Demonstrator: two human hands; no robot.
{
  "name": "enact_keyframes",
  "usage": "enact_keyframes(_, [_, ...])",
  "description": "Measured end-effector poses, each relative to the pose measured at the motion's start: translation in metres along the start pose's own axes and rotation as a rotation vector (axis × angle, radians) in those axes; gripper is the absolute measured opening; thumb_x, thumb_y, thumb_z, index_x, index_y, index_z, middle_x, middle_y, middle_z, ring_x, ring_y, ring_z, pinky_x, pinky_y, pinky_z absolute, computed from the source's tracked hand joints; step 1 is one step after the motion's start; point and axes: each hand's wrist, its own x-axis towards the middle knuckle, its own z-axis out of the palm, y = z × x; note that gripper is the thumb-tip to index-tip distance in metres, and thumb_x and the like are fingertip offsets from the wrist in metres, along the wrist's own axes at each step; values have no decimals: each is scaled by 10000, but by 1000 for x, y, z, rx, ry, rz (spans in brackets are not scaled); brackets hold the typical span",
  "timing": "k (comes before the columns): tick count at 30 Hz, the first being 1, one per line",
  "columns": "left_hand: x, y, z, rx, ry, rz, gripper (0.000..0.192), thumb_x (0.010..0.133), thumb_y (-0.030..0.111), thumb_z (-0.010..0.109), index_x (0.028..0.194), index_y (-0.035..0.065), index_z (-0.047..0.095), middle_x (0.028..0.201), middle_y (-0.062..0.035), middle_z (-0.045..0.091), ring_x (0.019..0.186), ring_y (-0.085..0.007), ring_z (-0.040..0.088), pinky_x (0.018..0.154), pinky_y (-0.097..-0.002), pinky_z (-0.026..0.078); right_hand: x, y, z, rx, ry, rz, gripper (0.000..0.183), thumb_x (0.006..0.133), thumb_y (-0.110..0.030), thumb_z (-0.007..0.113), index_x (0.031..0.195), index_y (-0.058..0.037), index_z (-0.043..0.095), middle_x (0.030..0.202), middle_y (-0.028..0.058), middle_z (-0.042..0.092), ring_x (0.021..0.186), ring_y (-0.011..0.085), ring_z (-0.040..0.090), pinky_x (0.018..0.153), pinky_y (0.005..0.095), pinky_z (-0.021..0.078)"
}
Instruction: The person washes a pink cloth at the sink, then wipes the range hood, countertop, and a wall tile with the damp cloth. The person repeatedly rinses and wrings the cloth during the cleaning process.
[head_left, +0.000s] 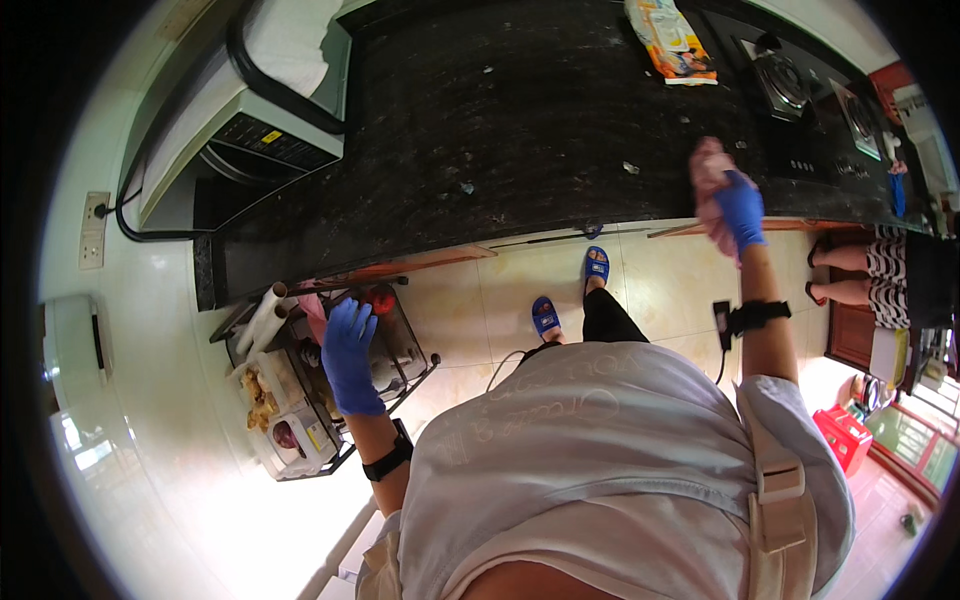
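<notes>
My right hand (740, 206), in a blue glove, grips a pink cloth (709, 180) at the front edge of a dark stone countertop (540, 127). Part of the cloth lies on the counter, and its lower end hangs past the edge. Small whitish bits (631, 168) and a bluish bit (467, 187) are scattered over the dark surface. Also gloved in blue, my left hand (349, 352) is held over a wire rack at the left, fingers raised and nothing visible in it. Whether it touches the rack cannot be told.
A microwave oven (262, 150) stands at the counter's left end. Beyond my right hand are an orange-and-white packet (679, 49) and a gas hob (784, 82). The storage rack (409, 330) holds rolls (262, 319) and plastic bins (289, 442). Another person's legs (847, 274) are at the right.
</notes>
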Motion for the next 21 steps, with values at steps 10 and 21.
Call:
enact_keyframes(10, [-1,-1,21,-174,-81,-35,421,979,198,303,1325,-41,323,1378,-204,364,1245,-368,411,1054,-481,335,-93,-108,303,-157,-988,-709,266,750,-180,648,999,-91,624,839,59,626,749,157,599,661,297,493])
enact_keyframes(21, [42,-43,104,-168,-404,-68,433,986,177,274,1362,-37,279,1429,-193,304,1298,-362,340,1086,-465,298,-29,-36,83,-7,-640,-477,334,719,-90,611,1034,-179,677,1061,56,643,889,248,646,803,311,505])
